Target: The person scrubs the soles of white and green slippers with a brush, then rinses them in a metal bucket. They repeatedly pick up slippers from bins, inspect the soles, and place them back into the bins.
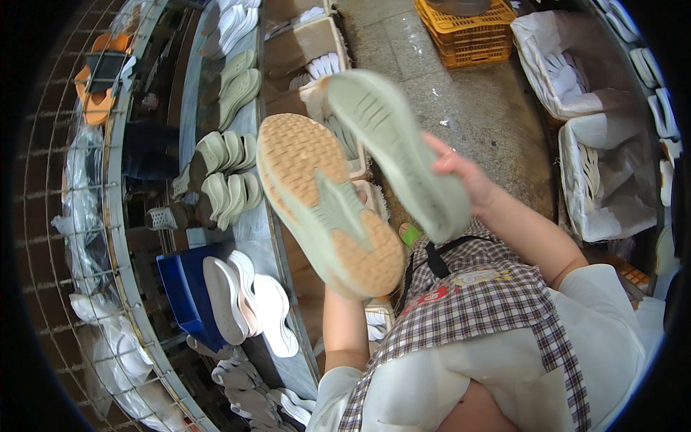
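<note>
My right hand (pixel 461 173) grips a pale green shoe sole (pixel 403 151) by its right edge, with the grooved face toward me; this sole is slightly blurred. Beside it, a second pale green shoe sole (pixel 338 191) is held up with its tan, textured tread pads facing me. My left forearm (pixel 345 327) runs up behind that sole. The sole covers nearly all of my left hand, which holds it from behind. The two soles are close together, above the edge of the bench and in front of my checked apron (pixel 468 302).
On the metal bench (pixel 252 230) at the left sit several green soles (pixel 230 151), white soles (pixel 273 309) and a blue bin (pixel 187 288). Lined bins (pixel 612 209) with soles stand at the right. A yellow crate (pixel 468 36) is on the floor ahead. Wire mesh (pixel 57 216) borders the far left.
</note>
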Available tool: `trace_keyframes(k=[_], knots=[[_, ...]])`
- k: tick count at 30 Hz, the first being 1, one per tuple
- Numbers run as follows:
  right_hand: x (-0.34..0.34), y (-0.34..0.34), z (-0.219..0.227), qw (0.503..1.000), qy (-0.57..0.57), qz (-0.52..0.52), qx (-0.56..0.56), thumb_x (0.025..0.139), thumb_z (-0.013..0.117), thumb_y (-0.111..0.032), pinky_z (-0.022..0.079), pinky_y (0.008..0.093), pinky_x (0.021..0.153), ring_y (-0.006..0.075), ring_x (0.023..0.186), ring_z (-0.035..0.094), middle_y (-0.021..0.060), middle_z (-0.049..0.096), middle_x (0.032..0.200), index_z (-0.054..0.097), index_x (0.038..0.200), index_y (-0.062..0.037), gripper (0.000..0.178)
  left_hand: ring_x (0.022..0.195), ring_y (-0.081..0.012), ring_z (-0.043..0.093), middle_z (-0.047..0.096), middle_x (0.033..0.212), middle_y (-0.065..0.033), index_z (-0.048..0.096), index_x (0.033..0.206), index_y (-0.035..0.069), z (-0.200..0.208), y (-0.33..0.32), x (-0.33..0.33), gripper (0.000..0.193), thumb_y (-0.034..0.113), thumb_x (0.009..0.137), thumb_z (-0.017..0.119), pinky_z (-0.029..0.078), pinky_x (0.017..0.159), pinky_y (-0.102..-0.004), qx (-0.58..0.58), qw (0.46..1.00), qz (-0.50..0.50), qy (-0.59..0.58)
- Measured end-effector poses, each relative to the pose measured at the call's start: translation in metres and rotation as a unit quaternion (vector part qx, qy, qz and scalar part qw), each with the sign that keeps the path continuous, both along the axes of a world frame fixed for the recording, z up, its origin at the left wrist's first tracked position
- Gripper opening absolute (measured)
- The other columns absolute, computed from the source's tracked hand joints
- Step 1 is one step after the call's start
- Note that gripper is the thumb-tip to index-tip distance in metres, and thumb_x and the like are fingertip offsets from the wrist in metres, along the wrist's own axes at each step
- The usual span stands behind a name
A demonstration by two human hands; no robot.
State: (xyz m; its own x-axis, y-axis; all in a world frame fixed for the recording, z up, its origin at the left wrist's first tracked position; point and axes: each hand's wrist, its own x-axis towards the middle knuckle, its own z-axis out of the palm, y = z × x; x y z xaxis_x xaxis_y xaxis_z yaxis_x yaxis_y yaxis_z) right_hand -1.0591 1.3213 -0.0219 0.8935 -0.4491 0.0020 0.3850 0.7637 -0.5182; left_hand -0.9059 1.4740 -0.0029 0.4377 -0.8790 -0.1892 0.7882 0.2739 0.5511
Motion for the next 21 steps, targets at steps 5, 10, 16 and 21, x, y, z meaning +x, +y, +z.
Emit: trace_keyframes(k=[5, 10, 16, 21], knots=[[0.009, 0.015, -0.018, 0.999, -0.013, 0.044, -0.02, 0.078, 0.051, -0.018, 0.042, 0.0416, 0.1, 0.0288, 0.119, 0.05, 0.0176, 0.04, 0.139, 0.021, 0.145, -0.0071, 0.074, 0.08, -0.0201, 0.048, 0.048, 0.087, -0.0085, 0.043, 0.124, 0.002, -0.007, -0.007, -0.004, 0.045, 0.035, 0.094, 0.047, 0.047, 0.066, -0.0281, -0.001, 0.998, -0.046, 0.04], [-0.001, 0.017, -0.037, 0.964, -0.112, 0.048, 0.235, 0.078, 0.047, -0.017, 0.045, 0.0461, 0.097, 0.0333, 0.114, 0.055, 0.0201, 0.048, 0.13, 0.026, 0.142, -0.0061, 0.068, 0.07, -0.0163, 0.047, 0.042, 0.078, -0.0066, 0.05, 0.095, 0.001, -0.021, -0.003, 0.021, 0.021, 0.022, 0.093, 0.051, 0.045, 0.055, -0.0269, -0.19, 0.973, -0.06, 0.116], [-0.012, 0.012, -0.045, 0.94, -0.118, 0.076, 0.31, 0.077, 0.048, -0.014, 0.051, 0.0453, 0.091, 0.0314, 0.105, 0.061, 0.0183, 0.054, 0.123, 0.029, 0.141, -0.0094, 0.067, 0.062, -0.0139, 0.045, 0.042, 0.076, -0.005, 0.052, 0.094, 0.002, -0.027, -0.002, 0.023, 0.015, 0.017, 0.092, 0.052, 0.045, 0.05, -0.0245, -0.24, 0.957, -0.066, 0.147], [-0.012, 0.011, -0.04, 0.958, -0.11, 0.054, 0.261, 0.076, 0.05, -0.014, 0.047, 0.0439, 0.095, 0.0311, 0.109, 0.058, 0.0175, 0.053, 0.125, 0.028, 0.141, -0.0083, 0.069, 0.067, -0.0138, 0.046, 0.042, 0.076, -0.0047, 0.053, 0.096, 0.004, -0.006, -0.003, 0.016, 0.018, 0.022, 0.093, 0.051, 0.044, 0.055, -0.0257, -0.209, 0.969, -0.061, 0.113]])
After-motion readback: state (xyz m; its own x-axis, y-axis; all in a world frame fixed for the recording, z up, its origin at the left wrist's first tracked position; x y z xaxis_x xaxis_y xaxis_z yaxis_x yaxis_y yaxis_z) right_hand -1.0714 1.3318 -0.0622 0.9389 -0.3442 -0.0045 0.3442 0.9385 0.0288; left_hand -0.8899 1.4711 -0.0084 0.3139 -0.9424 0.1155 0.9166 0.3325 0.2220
